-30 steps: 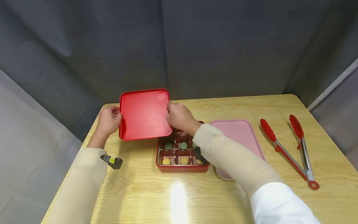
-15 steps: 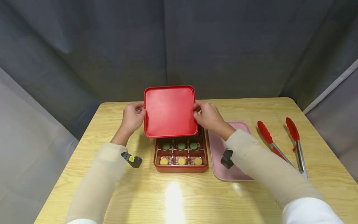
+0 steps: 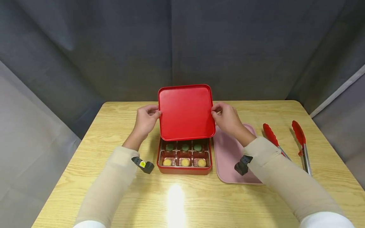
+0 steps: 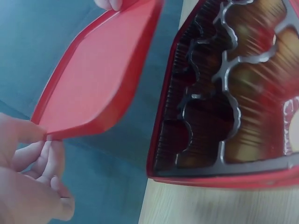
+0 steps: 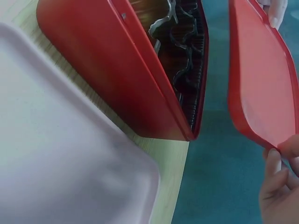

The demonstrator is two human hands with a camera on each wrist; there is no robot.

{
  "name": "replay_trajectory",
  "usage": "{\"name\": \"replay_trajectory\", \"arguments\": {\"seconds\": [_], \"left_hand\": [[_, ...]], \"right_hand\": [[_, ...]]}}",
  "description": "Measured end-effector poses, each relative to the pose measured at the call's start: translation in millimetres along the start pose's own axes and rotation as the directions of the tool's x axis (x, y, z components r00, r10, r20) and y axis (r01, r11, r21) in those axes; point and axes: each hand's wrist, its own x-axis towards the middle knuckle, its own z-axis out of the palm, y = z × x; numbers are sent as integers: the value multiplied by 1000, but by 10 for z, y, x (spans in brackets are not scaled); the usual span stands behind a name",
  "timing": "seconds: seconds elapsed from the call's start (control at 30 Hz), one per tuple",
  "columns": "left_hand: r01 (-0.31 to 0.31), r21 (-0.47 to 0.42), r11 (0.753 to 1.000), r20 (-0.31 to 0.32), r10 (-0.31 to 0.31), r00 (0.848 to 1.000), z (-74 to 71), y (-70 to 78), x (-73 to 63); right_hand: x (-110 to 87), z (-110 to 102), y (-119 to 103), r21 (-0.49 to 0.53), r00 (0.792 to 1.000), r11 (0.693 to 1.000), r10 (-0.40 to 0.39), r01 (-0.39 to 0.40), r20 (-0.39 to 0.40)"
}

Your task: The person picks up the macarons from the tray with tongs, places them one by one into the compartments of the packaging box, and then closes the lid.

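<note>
A red square lid [image 3: 186, 112] is held tilted up over the back of a red box [image 3: 183, 171], its hollow inner side toward me. My left hand [image 3: 144, 120] pinches the lid's left edge between thumb and fingers. On the opposite edge, my right hand [image 3: 228, 118] pinches likewise. Both wrist views show the lid apart from the box's rim. Inside the box is a divided plastic insert [image 4: 224, 77]. Its front row holds yellow round sweets [image 3: 185, 162], and green ones [image 3: 185, 147] sit in the row behind. The back of the box is hidden behind the lid.
A pink tray [image 3: 228, 158] lies close to the box's right side, partly under my right forearm. Further right are red-tipped tongs [image 3: 299, 134], spread apart, their handle end covered by my sleeve. The wooden table [image 3: 114, 126] ends at a dark curtain [image 3: 119, 57].
Both hands have carried the lid rightward, from left of the box to over its back part. My right forearm has swung right, uncovering the box's front rows and covering part of the tongs.
</note>
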Motion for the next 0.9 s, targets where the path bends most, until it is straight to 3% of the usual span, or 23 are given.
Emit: {"name": "replay_trajectory", "arguments": {"seconds": [0.17,0.33,0.53,0.73,0.9], "left_hand": [[38,-30,999,40,-37,999,-36,11,-18],[-9,-24,1000,75,11,997,-86,37,-56],[-129,25,991,112,125,986,-138,33,-105],[-277,110,955,161,258,953,-160,32,-161],[-345,153,926,192,314,930,-191,21,-215]], "right_hand": [[-5,-22,30,75,1000,997,9,-9,-3],[-18,-49,30,162,1000,987,18,-19,10],[-42,-87,67,149,998,987,-61,57,24],[-92,-141,128,79,989,986,-146,145,9],[-144,-167,158,27,969,968,-249,249,-11]]}}
